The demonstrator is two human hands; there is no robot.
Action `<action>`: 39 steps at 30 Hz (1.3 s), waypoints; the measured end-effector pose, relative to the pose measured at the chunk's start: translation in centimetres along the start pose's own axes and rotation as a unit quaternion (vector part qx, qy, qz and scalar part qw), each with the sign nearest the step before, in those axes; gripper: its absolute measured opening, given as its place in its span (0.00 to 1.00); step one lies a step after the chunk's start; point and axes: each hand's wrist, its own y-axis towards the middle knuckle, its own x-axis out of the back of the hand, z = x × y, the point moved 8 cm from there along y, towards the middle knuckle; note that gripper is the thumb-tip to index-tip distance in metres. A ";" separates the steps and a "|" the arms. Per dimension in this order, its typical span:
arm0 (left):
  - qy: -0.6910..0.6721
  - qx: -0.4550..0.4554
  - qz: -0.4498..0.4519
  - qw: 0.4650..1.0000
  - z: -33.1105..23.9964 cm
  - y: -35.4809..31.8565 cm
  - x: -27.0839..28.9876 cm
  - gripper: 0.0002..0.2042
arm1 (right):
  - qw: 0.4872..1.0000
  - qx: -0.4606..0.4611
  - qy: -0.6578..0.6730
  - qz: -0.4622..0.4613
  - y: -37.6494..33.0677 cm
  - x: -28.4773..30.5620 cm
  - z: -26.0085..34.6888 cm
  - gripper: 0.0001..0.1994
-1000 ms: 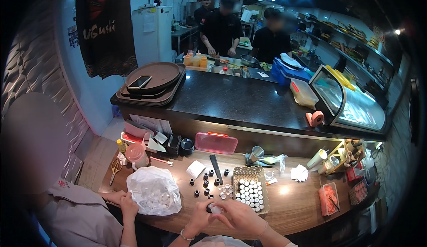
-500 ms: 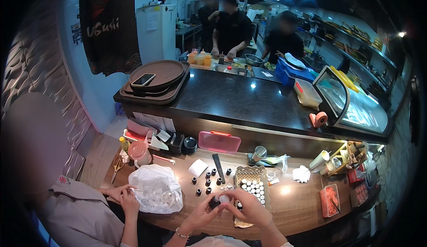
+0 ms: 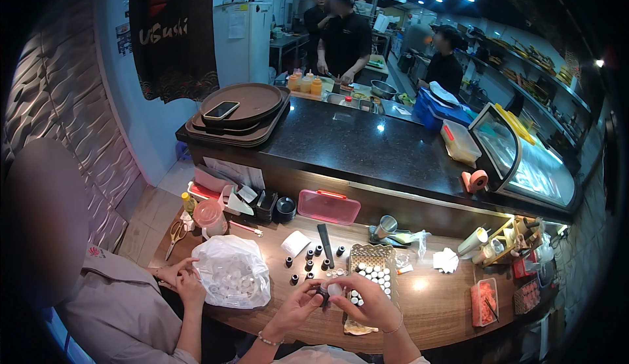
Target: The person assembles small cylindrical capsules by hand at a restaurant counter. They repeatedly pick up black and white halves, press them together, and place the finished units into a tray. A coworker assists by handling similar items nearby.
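Note:
My left hand (image 3: 295,308) is closed around a small black bottle (image 3: 323,294), low over the front of the wooden table. My right hand (image 3: 368,300) pinches a small translucent round plastic piece (image 3: 335,289) against the bottle's top; whether it is a lid or a cup I cannot tell. Just beyond my hands stand several more small black bottles (image 3: 309,265). Several little clear plastic pieces (image 3: 337,273) lie next to them. By my right hand is a patterned gold tray (image 3: 372,252), with rows of white-topped little containers (image 3: 374,273) in it.
At left, another person's hands (image 3: 185,282) rest by a white plastic bag (image 3: 226,249) of clear cups. Scissors (image 3: 175,238), a pink-lidded jug (image 3: 209,216) and a black strip (image 3: 325,246) lie around. An orange-filled tub (image 3: 485,302) sits at right. A raised dark counter (image 3: 367,144) runs behind.
The view has shifted slightly. My hands still hold the bottle and the round piece, now closer together. Behind the counter, the person at right has turned and moved.

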 end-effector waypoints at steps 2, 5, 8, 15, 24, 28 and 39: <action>-0.001 -0.005 -0.005 1.000 -0.2 0.0 0.0 0.24 | 1.000 0.005 0.006 -0.004 0.0 0.1 0.0 0.18; 0.022 -0.021 0.006 1.000 -0.7 0.2 -0.2 0.24 | 1.000 0.019 0.011 -0.010 0.0 0.3 0.3 0.16; 0.039 -0.011 0.018 0.999 0.2 0.2 0.1 0.23 | 0.999 0.022 0.024 -0.009 -0.1 0.4 0.2 0.17; 0.006 -0.006 0.004 1.000 -0.9 0.6 -0.6 0.20 | 0.999 0.026 0.016 -0.017 -0.3 1.0 0.0 0.18; 0.046 0.009 -0.001 0.999 -2.5 1.6 -0.7 0.22 | 0.999 0.022 0.028 -0.025 -0.1 1.1 0.0 0.16; 0.007 -0.018 0.013 1.000 -3.4 1.6 -1.1 0.19 | 0.999 0.012 0.028 -0.036 0.0 1.4 0.1 0.16; -0.054 -0.068 -0.034 0.996 -2.8 1.5 0.9 0.13 | 0.998 0.032 0.023 -0.056 0.3 1.3 0.7 0.18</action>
